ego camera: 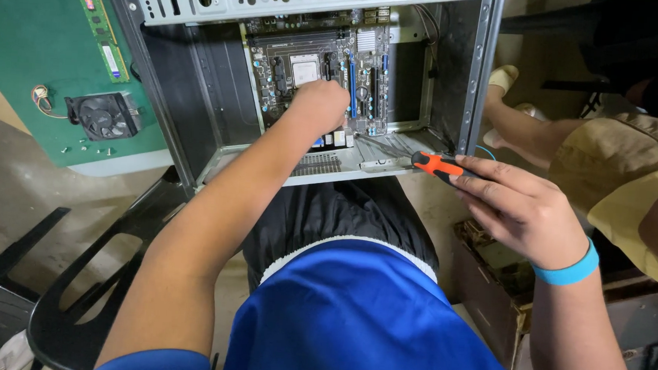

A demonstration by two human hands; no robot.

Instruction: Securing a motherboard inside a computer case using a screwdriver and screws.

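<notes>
at the far left a green mat (28, 56) lies on the floor, with a long green memory stick (103, 32) on its far part and, nearer, a black cooler fan (104, 115) with a small coil of wire just to its left and a few loose screws just near of it. near of the mat, at the lower left, a black plastic chair (75, 299) stands by the person's left arm. right of the mat an open grey computer case (199, 88) lies on its side, its perforated metal frame across the far edge, and inside it sits the motherboard (316, 68), with a square silver processor socket near its middle and blue slots to the right. the left hand (320, 106) reaches into the case and rests on the near part of the motherboard; it is curled, fingers turned down and hidden, so i cannot tell whether it grips anything. further right the right hand (523, 206), with a blue wristband on its wrist, is closed around the orange and black handle of a screwdriver (435, 165), whose metal shaft points left over the near wall of the case, the tip above the grey metal there. at the far right another person's leg and yellow clothing show, well apart from both hands, and a worn cardboard box sits near of them.
</notes>
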